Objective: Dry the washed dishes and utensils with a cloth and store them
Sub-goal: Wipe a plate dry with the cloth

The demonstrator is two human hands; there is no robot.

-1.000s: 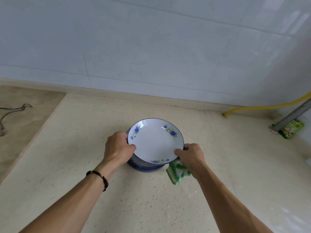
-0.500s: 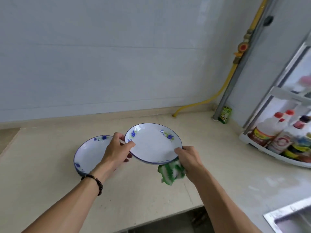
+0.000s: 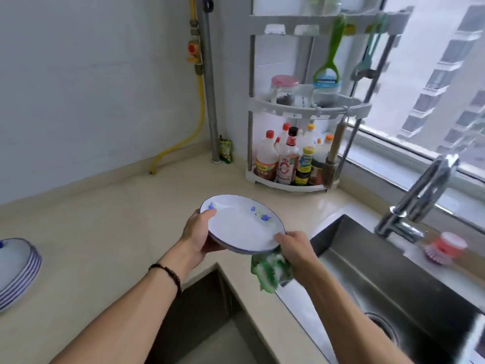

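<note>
Fingers of the left hand curl under the left rim of a white plate with a blue edge and blue flower prints, the thumb lying over the rim on top. Opposite it, the right hand pinches the plate's near right rim with its thumb on top, and the same hand holds a green and white cloth bunched beneath the plate. Held tilted in the air between both hands, the plate sits above the beige countertop, just left of the steel sink. A dark beaded bracelet circles the left wrist. At the far left edge, well apart from the hands, stands a stack of plates with blue rims. Beyond the plate, a corner rack holds sauce bottles on its lowest shelf. A chrome faucet rises behind the sink, with a pink dish brush near it on the right.
</note>
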